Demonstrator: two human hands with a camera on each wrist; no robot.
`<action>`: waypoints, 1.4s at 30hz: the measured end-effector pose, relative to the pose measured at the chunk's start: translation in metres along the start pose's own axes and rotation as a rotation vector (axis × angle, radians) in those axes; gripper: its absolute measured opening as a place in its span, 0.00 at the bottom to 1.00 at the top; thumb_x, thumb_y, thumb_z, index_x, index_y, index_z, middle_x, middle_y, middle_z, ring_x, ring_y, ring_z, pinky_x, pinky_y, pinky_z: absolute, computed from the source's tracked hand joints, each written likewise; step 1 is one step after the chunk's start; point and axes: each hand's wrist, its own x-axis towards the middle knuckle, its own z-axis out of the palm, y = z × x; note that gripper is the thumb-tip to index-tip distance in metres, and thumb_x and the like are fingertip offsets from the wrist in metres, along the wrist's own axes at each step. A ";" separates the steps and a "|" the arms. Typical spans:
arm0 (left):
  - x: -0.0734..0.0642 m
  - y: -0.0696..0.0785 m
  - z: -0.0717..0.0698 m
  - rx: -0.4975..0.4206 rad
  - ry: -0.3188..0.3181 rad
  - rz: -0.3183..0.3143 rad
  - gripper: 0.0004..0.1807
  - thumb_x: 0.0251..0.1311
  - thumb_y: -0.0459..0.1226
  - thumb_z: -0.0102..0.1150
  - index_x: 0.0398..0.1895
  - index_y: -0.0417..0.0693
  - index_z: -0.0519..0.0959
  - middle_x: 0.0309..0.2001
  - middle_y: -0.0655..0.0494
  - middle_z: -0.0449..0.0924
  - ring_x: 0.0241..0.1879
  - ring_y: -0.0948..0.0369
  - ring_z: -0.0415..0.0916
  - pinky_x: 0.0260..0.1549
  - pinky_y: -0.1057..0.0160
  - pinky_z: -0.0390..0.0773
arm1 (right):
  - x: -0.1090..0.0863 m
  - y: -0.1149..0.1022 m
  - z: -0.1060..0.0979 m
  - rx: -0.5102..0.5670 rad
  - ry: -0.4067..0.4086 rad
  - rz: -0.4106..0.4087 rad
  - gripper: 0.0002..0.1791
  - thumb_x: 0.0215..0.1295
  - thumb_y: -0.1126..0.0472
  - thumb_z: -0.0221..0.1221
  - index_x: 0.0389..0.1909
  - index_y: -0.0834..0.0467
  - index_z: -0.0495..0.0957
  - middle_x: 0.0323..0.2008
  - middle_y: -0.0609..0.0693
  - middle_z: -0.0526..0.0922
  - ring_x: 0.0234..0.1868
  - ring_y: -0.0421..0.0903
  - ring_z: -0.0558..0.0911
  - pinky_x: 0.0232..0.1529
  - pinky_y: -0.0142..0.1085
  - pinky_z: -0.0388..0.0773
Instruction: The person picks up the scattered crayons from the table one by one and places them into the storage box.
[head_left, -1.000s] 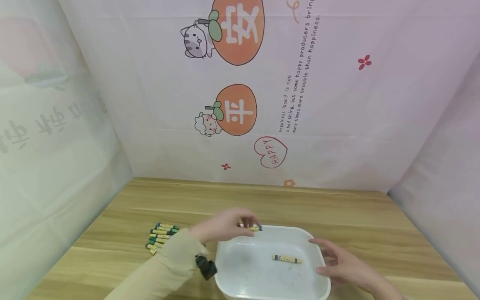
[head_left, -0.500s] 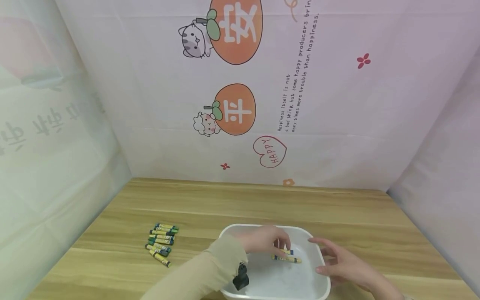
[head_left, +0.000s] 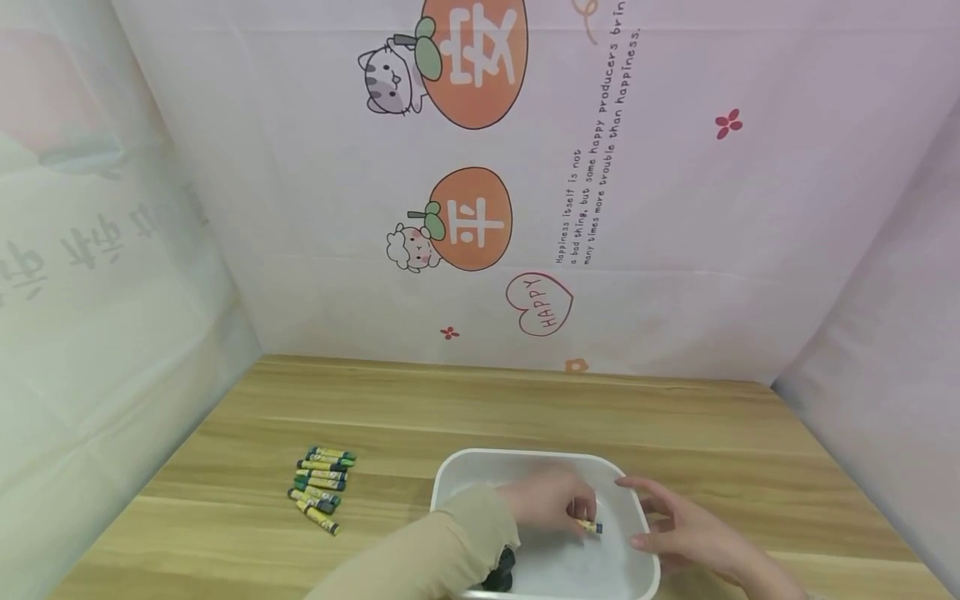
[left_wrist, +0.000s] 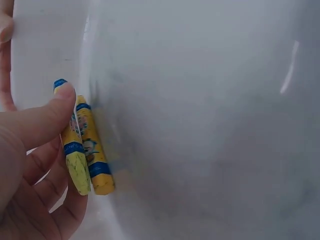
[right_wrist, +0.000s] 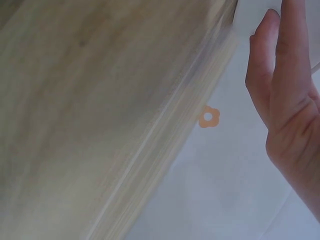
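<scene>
My left hand [head_left: 551, 500] is inside the white plastic tub [head_left: 558, 575], near its right side. In the left wrist view its thumb and fingers pinch a yellow-green crayon [left_wrist: 77, 167] with a blue-banded wrapper. An orange-yellow crayon [left_wrist: 102, 180] lies right alongside, against the tub wall. From the head camera only one crayon end [head_left: 591, 527] shows below the fingers. My right hand [head_left: 678, 525] rests at the tub's right rim, thumb and index finger spread along it. In the right wrist view its fingers reach out nearly straight against the tub.
Several crayons in yellow wrappers [head_left: 322, 479], with green and dark ends, lie in a loose row on the wooden table [head_left: 405, 408], left of the tub. A printed cloth [head_left: 660, 317] hangs behind the table, with pale cloth at both sides. A black wrist camera [head_left: 501, 571] sits by the left cuff.
My left hand has carried a crayon from over the tub's back left rim to the crayon lying at the right inside, then slightly further right and nearer. My right hand stays at the rim.
</scene>
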 end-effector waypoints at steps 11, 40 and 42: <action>-0.003 0.012 -0.007 0.049 0.010 -0.102 0.11 0.43 0.41 0.71 0.29 0.53 0.79 0.23 0.67 0.76 0.23 0.76 0.66 0.25 0.83 0.63 | 0.000 -0.001 0.001 0.008 -0.001 0.004 0.41 0.62 0.63 0.57 0.69 0.65 0.43 0.58 0.79 0.57 0.49 0.56 0.78 0.38 0.48 0.82; -0.055 0.020 -0.080 -0.220 0.089 -0.182 0.12 0.52 0.38 0.65 0.41 0.49 0.79 0.36 0.60 0.80 0.34 0.73 0.72 0.34 0.77 0.72 | 0.000 -0.002 0.003 0.009 0.009 0.012 0.41 0.62 0.63 0.57 0.69 0.65 0.43 0.57 0.81 0.56 0.48 0.57 0.78 0.38 0.48 0.82; -0.063 0.016 -0.083 -0.257 0.108 -0.180 0.12 0.53 0.37 0.65 0.41 0.47 0.79 0.37 0.57 0.81 0.34 0.73 0.71 0.35 0.77 0.73 | 0.000 -0.002 0.002 0.007 0.008 0.007 0.40 0.62 0.64 0.57 0.68 0.66 0.44 0.57 0.80 0.57 0.48 0.57 0.78 0.38 0.48 0.82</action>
